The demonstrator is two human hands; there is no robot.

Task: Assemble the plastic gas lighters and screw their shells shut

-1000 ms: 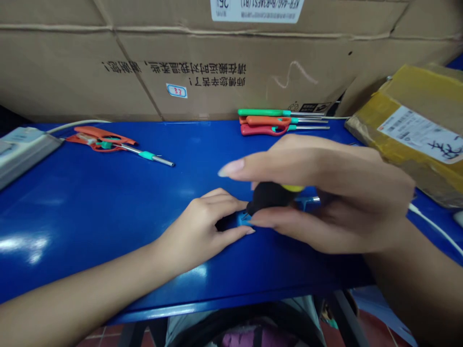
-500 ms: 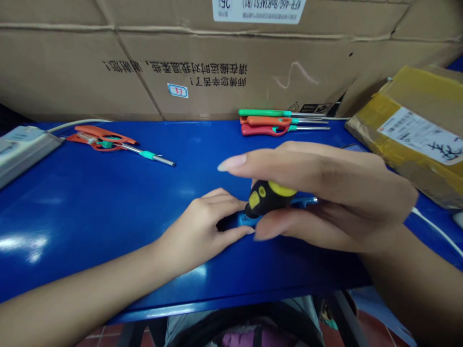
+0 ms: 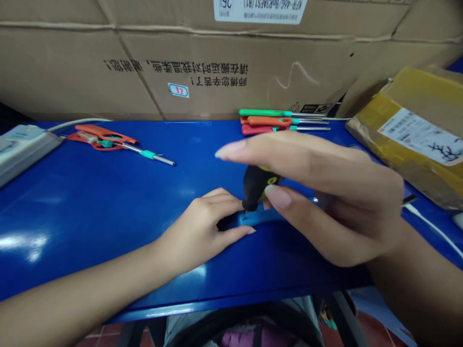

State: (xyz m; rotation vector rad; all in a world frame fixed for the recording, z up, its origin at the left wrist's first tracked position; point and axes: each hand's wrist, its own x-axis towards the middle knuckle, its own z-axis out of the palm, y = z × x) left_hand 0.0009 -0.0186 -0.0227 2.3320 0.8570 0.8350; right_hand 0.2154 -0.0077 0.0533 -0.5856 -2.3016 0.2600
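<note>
1. The left hand (image 3: 197, 231) lies low on the blue bench top (image 3: 90, 217), its fingers and thumb curled around the near end of a blue plastic piece (image 3: 269, 217). It appears placed to pin the piece against sliding on the glossy surface.
2. The right hand (image 3: 347, 193) is raised over the bench top, clamped on a black-and-yellow screwdriver (image 3: 256, 185). The handle stands nearly upright, probably so that pressure goes straight down through the tip. The tip meets the blue plastic piece, but what it engages is too small to tell.
3. The hands are apart but close, with the blue plastic piece spanning the space beneath them, towards the front of the bench top.
4. Along the far edge of the bench top, three steel-shafted tools (image 3: 284, 121) with green, orange and red handles lie side by side, seemingly set out within reach.
5. Towards the bench top's left end lie a red-orange-handled tool (image 3: 103, 140) and a grey power strip (image 3: 25, 152). A yellow-taped parcel (image 3: 415, 137) sits at its right end.
</note>
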